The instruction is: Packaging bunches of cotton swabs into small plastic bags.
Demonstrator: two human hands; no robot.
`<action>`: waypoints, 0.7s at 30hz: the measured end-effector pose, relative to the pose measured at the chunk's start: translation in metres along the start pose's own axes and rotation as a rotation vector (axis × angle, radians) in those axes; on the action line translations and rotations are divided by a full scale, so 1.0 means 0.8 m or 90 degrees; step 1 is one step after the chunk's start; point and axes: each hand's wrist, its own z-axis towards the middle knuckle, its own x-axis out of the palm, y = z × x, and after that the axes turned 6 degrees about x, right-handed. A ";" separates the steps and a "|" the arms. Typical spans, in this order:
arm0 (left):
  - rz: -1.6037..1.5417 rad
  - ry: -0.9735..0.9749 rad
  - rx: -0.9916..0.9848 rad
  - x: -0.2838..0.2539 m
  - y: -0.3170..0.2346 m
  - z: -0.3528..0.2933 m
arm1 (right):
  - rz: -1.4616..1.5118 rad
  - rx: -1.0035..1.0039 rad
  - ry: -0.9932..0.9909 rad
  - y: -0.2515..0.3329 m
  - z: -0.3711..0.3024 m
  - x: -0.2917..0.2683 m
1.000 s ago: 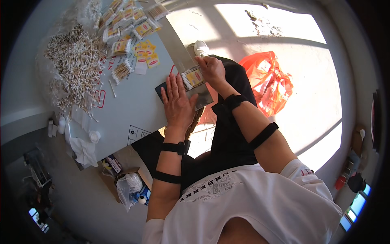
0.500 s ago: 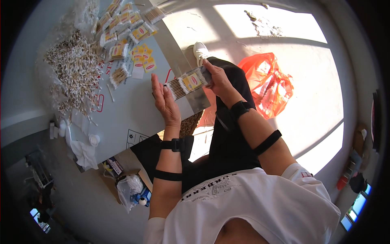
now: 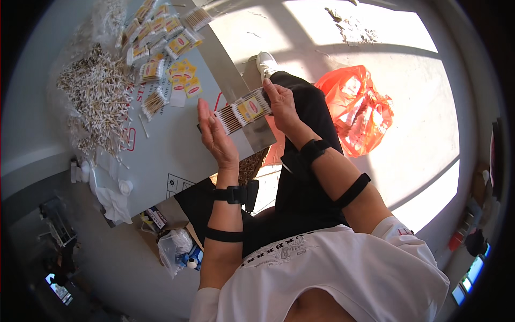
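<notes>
Both my hands hold up a clear flat packet of cotton swabs (image 3: 244, 111) with a yellow label, just above the table's near edge. My left hand (image 3: 217, 137) supports its left end with the palm turned toward it and the fingers straight. My right hand (image 3: 280, 104) pinches the right end. Black straps circle both forearms, and a black band sits on my left wrist.
The pale table (image 3: 161, 161) carries a large loose heap of cotton swabs (image 3: 96, 96) at the left and several filled yellow-labelled packets (image 3: 166, 37) at the back. An orange plastic bag (image 3: 357, 110) lies on the floor at the right. White cloths (image 3: 115, 201) sit near the table's corner.
The packet was pressed flat on the table edge under both hands; it has been lifted and is now held up between them, the left hand opening to its side.
</notes>
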 end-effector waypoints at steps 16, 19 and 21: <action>-0.016 0.001 -0.003 0.005 -0.001 -0.002 | -0.172 -0.141 -0.070 0.005 -0.004 0.008; -0.017 -0.001 -0.007 0.006 -0.002 -0.002 | -0.169 -0.132 -0.069 0.008 -0.007 0.009; -0.020 -0.005 -0.010 0.007 -0.002 -0.002 | -0.166 -0.131 -0.068 0.009 -0.007 0.010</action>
